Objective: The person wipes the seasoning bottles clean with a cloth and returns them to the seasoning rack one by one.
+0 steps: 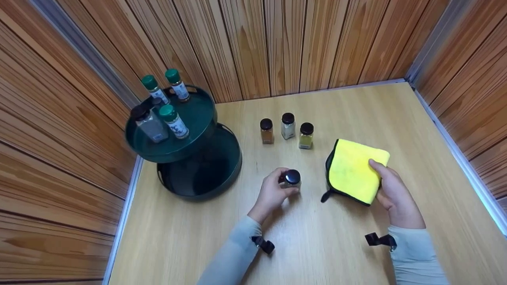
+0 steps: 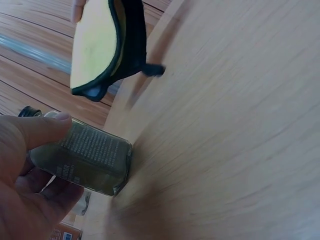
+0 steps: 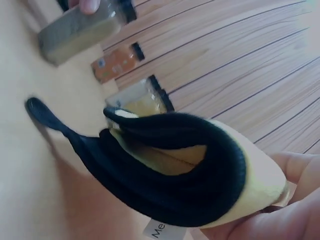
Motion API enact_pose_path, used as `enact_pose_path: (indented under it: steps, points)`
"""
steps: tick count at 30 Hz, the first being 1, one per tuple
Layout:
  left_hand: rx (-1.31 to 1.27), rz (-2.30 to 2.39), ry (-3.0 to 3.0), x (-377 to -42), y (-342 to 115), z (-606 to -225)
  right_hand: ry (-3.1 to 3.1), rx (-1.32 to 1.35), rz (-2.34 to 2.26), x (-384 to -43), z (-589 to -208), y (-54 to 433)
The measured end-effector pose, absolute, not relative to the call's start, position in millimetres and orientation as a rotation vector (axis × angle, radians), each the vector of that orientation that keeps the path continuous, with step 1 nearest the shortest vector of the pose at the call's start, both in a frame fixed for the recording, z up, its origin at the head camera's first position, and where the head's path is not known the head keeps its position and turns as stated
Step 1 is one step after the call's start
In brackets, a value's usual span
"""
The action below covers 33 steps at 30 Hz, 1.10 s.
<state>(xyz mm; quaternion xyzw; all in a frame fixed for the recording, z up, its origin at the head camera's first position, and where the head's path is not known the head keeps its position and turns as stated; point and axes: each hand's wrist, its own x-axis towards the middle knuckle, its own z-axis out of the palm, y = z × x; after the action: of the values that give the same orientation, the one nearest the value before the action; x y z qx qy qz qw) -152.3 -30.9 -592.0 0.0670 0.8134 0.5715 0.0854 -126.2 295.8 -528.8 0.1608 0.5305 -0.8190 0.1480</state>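
Observation:
My left hand [image 1: 270,194] grips a square glass spice jar [image 1: 292,177] with a dark cap, thumb on one side and fingers round the other. In the left wrist view, fine print covers the side of this jar [image 2: 92,152], and its base is close to the tabletop. To the right, my right hand [image 1: 397,198] pinches a folded yellow cloth [image 1: 353,170] at its right edge, thumb on top. Black trim and a small hanging loop show on the cloth [image 3: 227,170] in the right wrist view, its folds gaping toward the camera.
Behind the hands stand three dark-capped jars: an orange-brown one [image 1: 267,132], a pale one [image 1: 288,126] and a yellow-green one [image 1: 306,136]. A two-tier dark green round rack [image 1: 198,148] at left carries several jars on top. Wood-panelled walls [image 1: 277,47] enclose the table.

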Motion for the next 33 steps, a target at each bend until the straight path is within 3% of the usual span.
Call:
enact_pose_path:
  steps: [33]
  points:
    - [0.281,1.742,2.403,-152,-33,-600,1.824,0.374,-2.192,-145,-509,197]
